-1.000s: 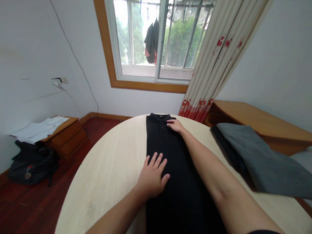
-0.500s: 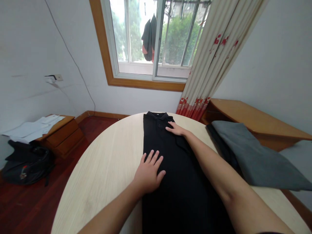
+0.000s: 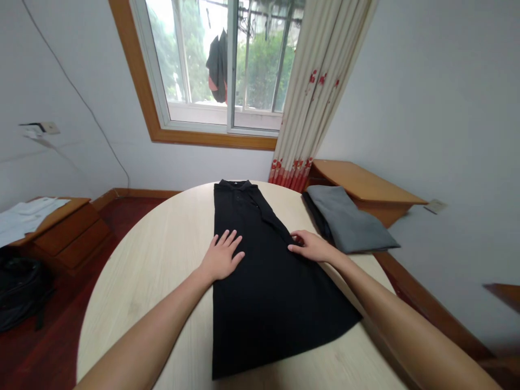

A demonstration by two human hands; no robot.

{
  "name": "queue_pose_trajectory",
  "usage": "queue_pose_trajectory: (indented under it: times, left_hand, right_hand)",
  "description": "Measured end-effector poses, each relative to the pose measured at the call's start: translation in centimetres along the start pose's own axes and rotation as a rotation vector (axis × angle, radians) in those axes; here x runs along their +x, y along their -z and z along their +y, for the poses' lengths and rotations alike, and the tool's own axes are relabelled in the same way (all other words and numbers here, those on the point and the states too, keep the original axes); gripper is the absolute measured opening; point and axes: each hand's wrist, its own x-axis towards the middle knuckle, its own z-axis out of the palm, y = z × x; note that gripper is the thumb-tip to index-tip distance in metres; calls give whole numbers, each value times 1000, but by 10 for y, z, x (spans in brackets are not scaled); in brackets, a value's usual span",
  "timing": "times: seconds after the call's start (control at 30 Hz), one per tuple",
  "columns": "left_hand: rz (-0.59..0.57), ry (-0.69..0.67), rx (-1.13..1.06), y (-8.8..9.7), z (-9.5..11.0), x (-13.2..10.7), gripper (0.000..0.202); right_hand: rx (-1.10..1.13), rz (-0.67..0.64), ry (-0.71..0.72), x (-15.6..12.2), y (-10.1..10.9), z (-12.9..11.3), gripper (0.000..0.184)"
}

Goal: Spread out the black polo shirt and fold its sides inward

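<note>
A black polo shirt (image 3: 260, 303) lies on the round pale wooden table (image 3: 162, 244), its collar at the far edge and its hem toward me. The left side makes a straight folded line, while the right side flares out at the hem. My left hand (image 3: 223, 255) rests flat on the shirt near that straight side, fingers spread. At the opposite side, my right hand (image 3: 312, 246) has its thumb and fingers closed on the edge of the shirt's sleeve. The fingertips are partly hidden by the cloth.
Folded grey and black cloth (image 3: 349, 219) lies at the table's right, near a wooden desk (image 3: 365, 181). To the left stand a wooden cabinet (image 3: 73, 238) with papers (image 3: 30, 216) and a black bag (image 3: 20, 292). A curtain (image 3: 320, 81) hangs beside the window (image 3: 203, 116).
My right hand has moved from near the collar down to the sleeve edge and closed on it. My left hand stays flat on the shirt. The view has swung right, showing the hem.
</note>
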Motion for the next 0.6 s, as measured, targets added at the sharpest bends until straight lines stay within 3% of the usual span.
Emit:
queue_pose_trajectory:
  times: [0.2,0.33,0.47,0.6]
  left_hand:
    - [3,-1,20,-3,-2,2,61]
    - [12,1,23,-4,-3,2,61]
    - [-1,12,27,-2,-1,-1,61]
    - [13,49,55,6,2,-6,60]
  right_hand:
    - [-237,-152,-219,-83,9,-20,54]
    - [-355,-123,-193,-117,12,-49,38]
    - [-393,-117,-98,-140,9,-84,45]
    - [-319,-446,-45,-141,8,-93,62]
